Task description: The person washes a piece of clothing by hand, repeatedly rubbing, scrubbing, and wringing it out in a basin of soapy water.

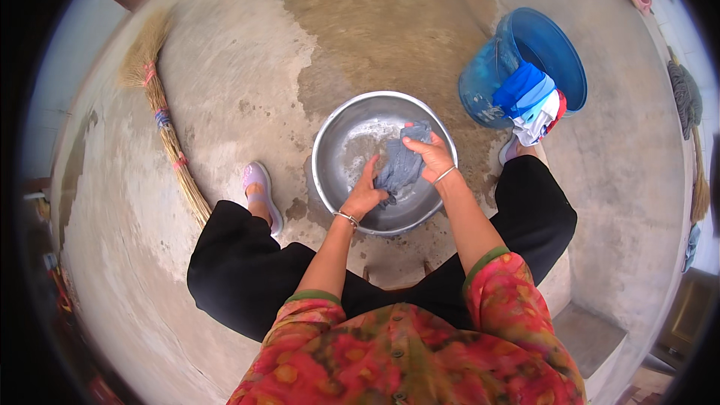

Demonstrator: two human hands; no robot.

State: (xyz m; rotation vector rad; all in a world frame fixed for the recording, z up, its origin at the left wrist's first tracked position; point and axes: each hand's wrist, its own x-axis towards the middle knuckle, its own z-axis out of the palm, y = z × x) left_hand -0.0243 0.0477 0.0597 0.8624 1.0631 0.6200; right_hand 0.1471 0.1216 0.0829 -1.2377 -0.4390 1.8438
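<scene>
A grey wet cloth is held above the bottom of a round metal basin on the floor between my feet. My right hand grips its upper end, thumb on top, with fingertips showing beyond the far edge. At the lower left end is my left hand, its fingers apart and its thumb against the cloth. Whether that hand pinches the fabric is unclear. Shallow water or suds with a whitish sheen lie in the basin.
A blue bucket stands at the right, with blue, white and red cloths draped over its rim. A straw broom lies at the left. Wet concrete floor spreads beyond the basin. A concrete step is at the lower right.
</scene>
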